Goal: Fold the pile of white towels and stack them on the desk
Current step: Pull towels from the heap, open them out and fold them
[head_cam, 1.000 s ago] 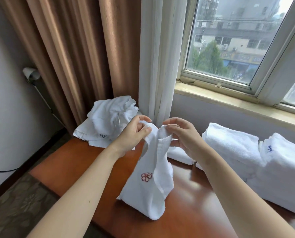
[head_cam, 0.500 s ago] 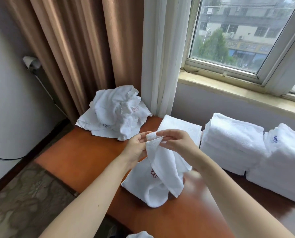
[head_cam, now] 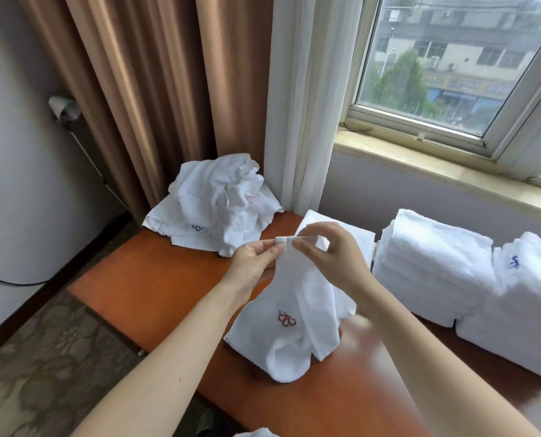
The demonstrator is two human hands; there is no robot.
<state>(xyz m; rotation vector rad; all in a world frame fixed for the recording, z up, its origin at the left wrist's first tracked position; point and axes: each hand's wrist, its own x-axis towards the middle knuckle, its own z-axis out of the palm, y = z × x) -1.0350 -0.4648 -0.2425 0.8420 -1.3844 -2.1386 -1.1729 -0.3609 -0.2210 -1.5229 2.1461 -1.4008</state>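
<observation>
A small white towel (head_cam: pixel 289 323) with a red embroidered emblem hangs over the orange-brown desk (head_cam: pixel 155 288), its lower end bunched on the wood. My left hand (head_cam: pixel 253 263) pinches its top edge on the left and my right hand (head_cam: pixel 332 253) pinches the same edge on the right, fingers almost meeting. A crumpled pile of white towels (head_cam: pixel 215 206) lies at the desk's far left corner. A folded towel (head_cam: pixel 362 239) lies flat behind my right hand. Two stacks of folded towels stand at the right, one nearer the middle (head_cam: pixel 433 263) and one further right (head_cam: pixel 521 307).
Brown curtains (head_cam: pixel 143 89) and a white sheer curtain (head_cam: pixel 307 99) hang behind the desk. A window (head_cam: pixel 452 58) and its sill (head_cam: pixel 445 171) run along the right. Patterned carpet (head_cam: pixel 52 357) lies to the left, with a cable on the wall. A bit of white cloth (head_cam: pixel 256 433) shows at the bottom edge.
My hands have lowered the towel toward the desk and drawn together on its top edge, so that its lower end came to rest bunched on the wood. The view has tilted downward.
</observation>
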